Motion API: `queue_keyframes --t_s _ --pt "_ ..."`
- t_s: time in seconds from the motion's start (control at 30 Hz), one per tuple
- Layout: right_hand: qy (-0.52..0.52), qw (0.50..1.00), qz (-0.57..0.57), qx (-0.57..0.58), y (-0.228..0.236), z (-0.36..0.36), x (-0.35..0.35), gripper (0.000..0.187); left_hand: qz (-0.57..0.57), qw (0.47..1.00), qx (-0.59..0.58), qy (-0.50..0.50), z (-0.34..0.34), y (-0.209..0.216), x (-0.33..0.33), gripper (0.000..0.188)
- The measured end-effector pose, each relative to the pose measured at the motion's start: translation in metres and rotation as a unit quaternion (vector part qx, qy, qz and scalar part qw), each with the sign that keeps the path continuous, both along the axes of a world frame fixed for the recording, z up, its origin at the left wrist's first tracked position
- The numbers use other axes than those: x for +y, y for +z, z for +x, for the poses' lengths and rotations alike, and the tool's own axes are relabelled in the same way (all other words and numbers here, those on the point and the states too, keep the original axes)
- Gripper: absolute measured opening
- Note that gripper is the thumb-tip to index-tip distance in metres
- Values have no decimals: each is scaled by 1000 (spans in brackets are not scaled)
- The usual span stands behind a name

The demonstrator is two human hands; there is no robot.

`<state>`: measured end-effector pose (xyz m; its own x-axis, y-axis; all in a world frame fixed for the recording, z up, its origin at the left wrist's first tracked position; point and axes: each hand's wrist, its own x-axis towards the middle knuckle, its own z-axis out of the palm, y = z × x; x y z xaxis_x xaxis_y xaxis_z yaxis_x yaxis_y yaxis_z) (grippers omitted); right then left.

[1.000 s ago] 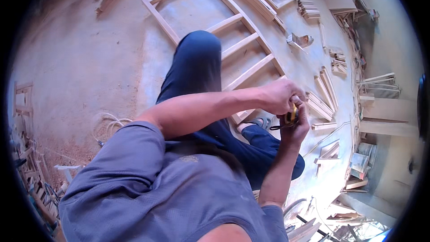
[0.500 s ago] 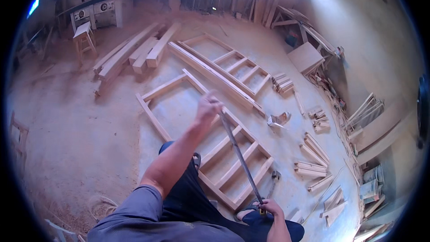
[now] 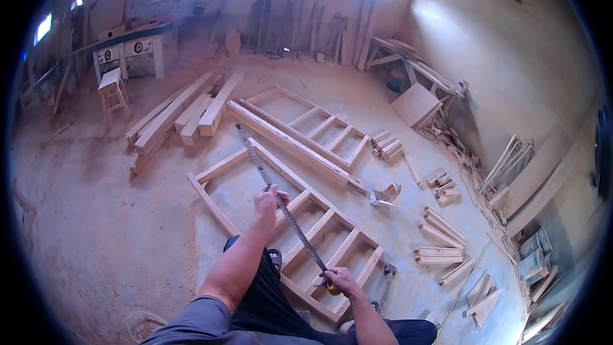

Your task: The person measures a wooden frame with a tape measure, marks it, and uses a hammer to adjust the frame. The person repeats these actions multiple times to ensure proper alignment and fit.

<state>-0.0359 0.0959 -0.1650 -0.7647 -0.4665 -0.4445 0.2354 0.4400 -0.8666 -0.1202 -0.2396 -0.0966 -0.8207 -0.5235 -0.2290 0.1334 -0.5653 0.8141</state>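
My left hand is closed on the blade of a tape measure. The blade slants across the near wooden frame, and its free end sticks out past my left hand toward the upper left. Lower down, my right hand grips the tape's case, of which a yellow part shows under the fingers. The near frame is ladder-like, with several rungs toward its right end, and lies on the floor in front of my legs. A hammer lies just right of it.
A long beam and a second ladder-like frame lie beyond. Thick timbers are piled at the far left, near a stool. Bundles of short wood pieces lie at right. A workbench stands by the wall.
My left hand has come down and left, and the blade now reaches out beyond it. My right hand has lifted the case up and left, over the near frame. The view has tilted upward.
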Motion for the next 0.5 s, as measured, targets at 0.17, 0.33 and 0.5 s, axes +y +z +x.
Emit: queue_keyframes --t_s 0.17,0.33,0.5 --pt "40 997 55 -33 -17 14 78 32 36 991 -45 121 -7 -15 -44 21" --pt "27 985 165 -48 -37 36 189 30 -12 983 -59 176 -23 -23 -63 26" --pt "-68 987 61 -131 -23 46 152 17 75 985 -100 118 -21 -19 -25 27"
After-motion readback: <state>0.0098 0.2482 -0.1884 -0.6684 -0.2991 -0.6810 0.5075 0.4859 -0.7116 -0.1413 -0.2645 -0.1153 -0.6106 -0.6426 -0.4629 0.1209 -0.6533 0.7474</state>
